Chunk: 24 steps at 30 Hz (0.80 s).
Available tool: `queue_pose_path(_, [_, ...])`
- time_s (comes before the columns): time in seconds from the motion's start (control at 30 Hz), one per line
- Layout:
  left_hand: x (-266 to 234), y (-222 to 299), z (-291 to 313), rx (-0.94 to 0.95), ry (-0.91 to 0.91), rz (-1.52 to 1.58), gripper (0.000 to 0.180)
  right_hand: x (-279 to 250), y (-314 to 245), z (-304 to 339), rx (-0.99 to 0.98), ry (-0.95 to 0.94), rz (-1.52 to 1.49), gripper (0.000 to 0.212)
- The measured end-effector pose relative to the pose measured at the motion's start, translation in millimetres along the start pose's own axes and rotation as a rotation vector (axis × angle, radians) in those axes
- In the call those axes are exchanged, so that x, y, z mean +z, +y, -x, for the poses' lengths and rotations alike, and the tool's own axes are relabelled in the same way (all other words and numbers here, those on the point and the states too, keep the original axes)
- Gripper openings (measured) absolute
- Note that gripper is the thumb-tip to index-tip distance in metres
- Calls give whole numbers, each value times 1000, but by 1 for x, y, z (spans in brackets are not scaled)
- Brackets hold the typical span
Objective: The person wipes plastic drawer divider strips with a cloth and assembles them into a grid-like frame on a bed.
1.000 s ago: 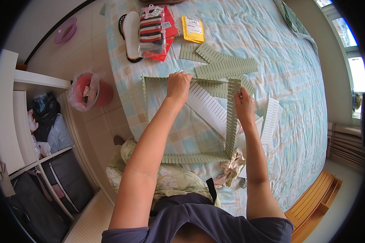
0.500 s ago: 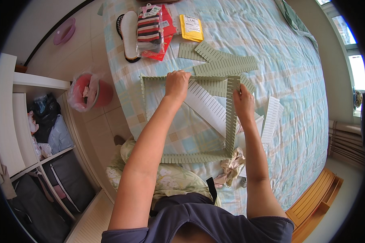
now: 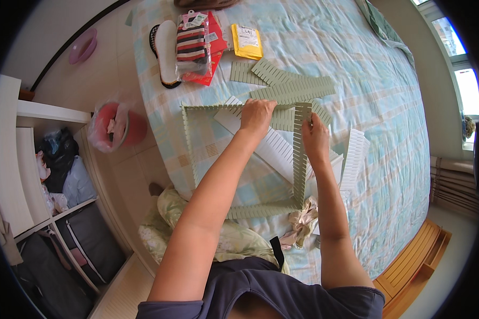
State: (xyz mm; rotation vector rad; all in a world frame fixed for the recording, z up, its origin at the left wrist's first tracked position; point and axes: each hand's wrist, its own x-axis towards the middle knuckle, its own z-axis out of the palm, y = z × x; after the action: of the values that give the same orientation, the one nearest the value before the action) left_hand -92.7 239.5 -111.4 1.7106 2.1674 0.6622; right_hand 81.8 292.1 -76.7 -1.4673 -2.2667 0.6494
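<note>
A rectangular frame of pale green slotted divider strips (image 3: 299,165) stands on edge on the bed. My left hand (image 3: 258,117) is closed over the far strip, fairly near the far right corner. At that corner my right hand (image 3: 315,139) pinches the end of the right-hand strip, its thumb on top. Part of the frame's left and near sides is hidden behind my left forearm. A white slotted strip (image 3: 277,151) lies flat, slanting through the frame. Beyond the far side, several loose green strips (image 3: 298,89) overlap, and more white strips (image 3: 352,159) lie to the right.
Far left on the bed are an insole (image 3: 166,50), packaged striped socks (image 3: 192,42), red packets (image 3: 213,64) and a yellow packet (image 3: 247,41). Crumpled cloth (image 3: 303,223) lies by my right forearm. A red bin (image 3: 135,126) and an open cabinet (image 3: 53,109) stand left.
My left hand has slid to the right along the far strip, closer to the corner. My right hand keeps its grip there; the view has shifted slightly.
</note>
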Motion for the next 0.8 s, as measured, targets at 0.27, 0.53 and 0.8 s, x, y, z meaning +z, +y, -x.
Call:
queue_pose_path(0.27, [10, -3, 0, 4, 79, 90, 28, 1, 5, 2, -62, 43, -21, 20])
queue_pose_path(0.53, [12, -4, 1, 17, 115, 75, 27, 5, 10, -1, -65, -7, 50, 22])
queue_pose_path(0.8, [14, -4, 4, 60, 130, 53, 26, 28, 5, -20, -11, -254, 311, 85])
